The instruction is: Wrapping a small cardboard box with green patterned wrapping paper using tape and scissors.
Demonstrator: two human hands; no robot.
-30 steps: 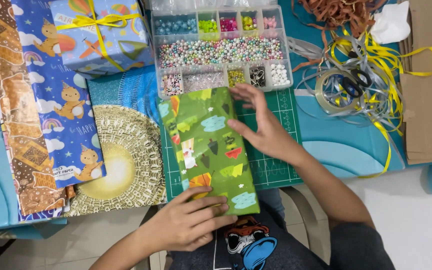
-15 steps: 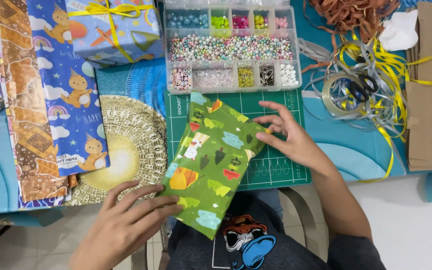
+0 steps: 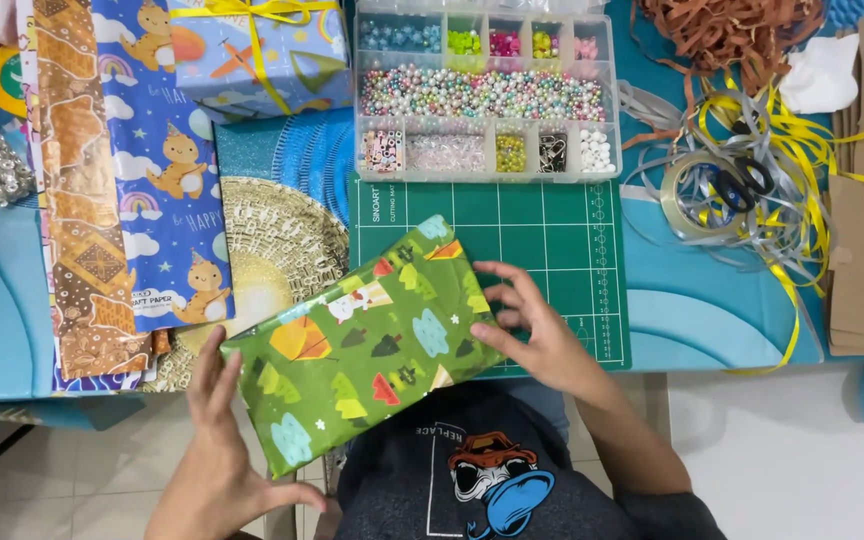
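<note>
My left hand (image 3: 214, 440) sits at the lower left of the frame, palm turned inward, fingers straight and pointing up toward the top edge, thumb hooked out to the right near the bottom. My right hand (image 3: 532, 325) lies just right of centre, fingers spread and reaching left, palm down. Its forearm runs down and to the right toward the lower edge. Neither hand is clenched.
</note>
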